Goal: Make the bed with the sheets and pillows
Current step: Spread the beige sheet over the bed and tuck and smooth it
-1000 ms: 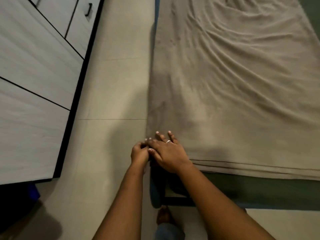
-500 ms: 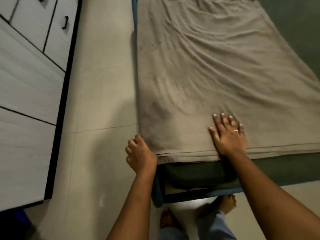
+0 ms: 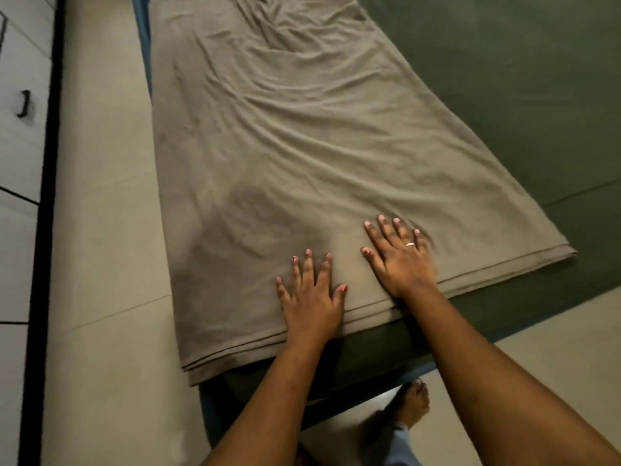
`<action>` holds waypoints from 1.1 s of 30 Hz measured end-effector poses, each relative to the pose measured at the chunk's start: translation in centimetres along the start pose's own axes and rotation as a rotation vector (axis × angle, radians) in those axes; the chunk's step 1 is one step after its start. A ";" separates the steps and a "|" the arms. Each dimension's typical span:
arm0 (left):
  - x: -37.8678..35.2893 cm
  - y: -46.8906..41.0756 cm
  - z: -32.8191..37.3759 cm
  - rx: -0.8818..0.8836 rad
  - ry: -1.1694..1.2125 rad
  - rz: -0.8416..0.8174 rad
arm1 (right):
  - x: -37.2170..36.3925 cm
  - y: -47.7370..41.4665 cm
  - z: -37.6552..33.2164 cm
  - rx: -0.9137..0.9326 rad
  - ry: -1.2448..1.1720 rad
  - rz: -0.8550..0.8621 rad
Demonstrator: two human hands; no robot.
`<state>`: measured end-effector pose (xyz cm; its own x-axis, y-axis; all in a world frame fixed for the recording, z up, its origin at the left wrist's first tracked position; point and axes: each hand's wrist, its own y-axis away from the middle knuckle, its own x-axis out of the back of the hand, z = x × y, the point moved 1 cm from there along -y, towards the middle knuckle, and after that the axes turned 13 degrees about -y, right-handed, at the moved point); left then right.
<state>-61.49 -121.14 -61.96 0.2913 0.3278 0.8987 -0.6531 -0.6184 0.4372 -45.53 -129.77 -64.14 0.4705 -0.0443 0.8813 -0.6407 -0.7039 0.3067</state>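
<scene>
A folded, wrinkled beige sheet (image 3: 302,156) lies lengthwise along the left half of the bed, over a dark green mattress cover (image 3: 504,95). The sheet's layered near edge runs along the foot of the bed. My left hand (image 3: 311,297) rests flat on the sheet near that edge, fingers spread. My right hand (image 3: 400,260), wearing a ring, presses flat on the sheet just to the right, slightly farther in. Neither hand holds anything. No pillow is in view.
A white wardrobe with black trim and a black handle (image 3: 24,104) stands along the left. Beige floor tiles (image 3: 104,230) run between it and the bed. A blue bed frame edge (image 3: 142,35) shows at the left. My foot (image 3: 411,403) is below the bed's foot.
My left hand let go of the sheet's near left corner and moved right onto the sheet, now flat. My right hand stayed flat on the sheet. The view shifted right.
</scene>
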 end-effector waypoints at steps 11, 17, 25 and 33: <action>1.4 -7.0 14.8 -0.221 -0.029 -0.049 | 8.3 -3.7 15.1 -0.525 -0.058 0.258; 1.1 -10.4 18.4 -0.220 -0.102 -0.028 | 6.8 -7.0 13.4 0.013 0.021 0.064; 1.6 -10.8 18.6 -0.289 -0.006 0.049 | 10.6 -8.6 18.5 -0.475 -0.059 0.198; 5.2 -13.8 16.7 0.130 0.837 0.586 | 7.5 -11.5 11.2 0.230 0.028 -0.058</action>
<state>-39.23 -122.83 -62.77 -0.6616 0.3119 0.6819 -0.4407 -0.8975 -0.0170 -27.84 -129.95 -65.13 0.4835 0.0180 0.8752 -0.4563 -0.8480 0.2696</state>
